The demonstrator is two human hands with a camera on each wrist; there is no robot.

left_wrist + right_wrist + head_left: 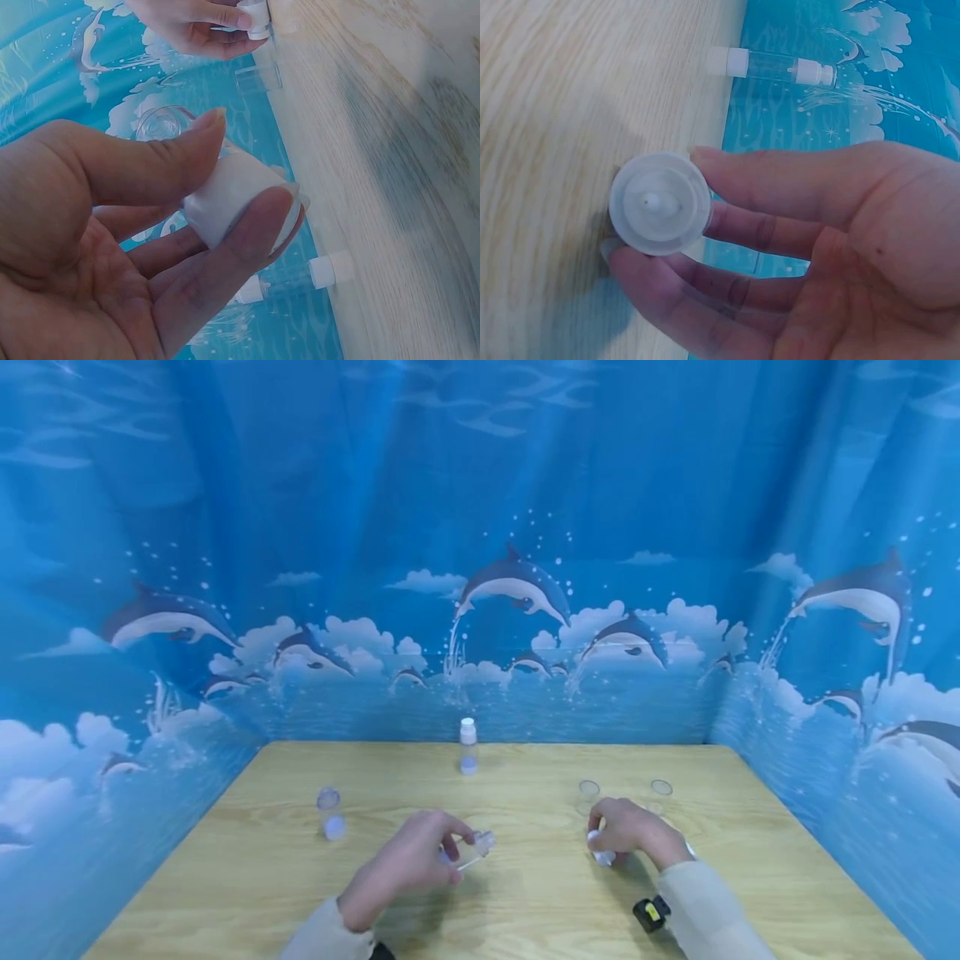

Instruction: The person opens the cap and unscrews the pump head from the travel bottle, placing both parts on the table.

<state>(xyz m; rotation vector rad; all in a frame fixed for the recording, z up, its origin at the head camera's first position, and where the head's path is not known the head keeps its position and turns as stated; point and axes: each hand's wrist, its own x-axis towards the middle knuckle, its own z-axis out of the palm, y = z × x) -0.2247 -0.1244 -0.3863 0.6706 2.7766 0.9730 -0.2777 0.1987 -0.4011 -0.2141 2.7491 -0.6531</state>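
**Handling Bottle and Pump: Keep Both Parts Under Control**

Left grip, lower centre of the frame: fingers and thumb curled around a clear bottle. The bottle lies tilted, its neck pointing to the right of the frame. The left wrist view shows thumb and fingers pinching its white base.

Right grip, lower right of the frame: thumb and fingers pinching a white pump, well apart from the bottle. In the right wrist view its round underside, with a central stub, faces the camera.

Also on the desk: a capped bottle upright at upper centre of the desk, a clear vessel with a white base at left, and two clear covers just beyond the right grip.

Recommended practice for the step, judged to be separate handling of both parts:

1. Support the bottle at its base. Keep fingers off the neck.
2. Hold the pump by its outer rim. Avoid touching the stub.
3. Apply light, even pressure; smooth plastic may slip.
4. Before any joining, align neck and pump squarely. A slanted start could misseat them.
5. Keep the right sleeve away from the covers.
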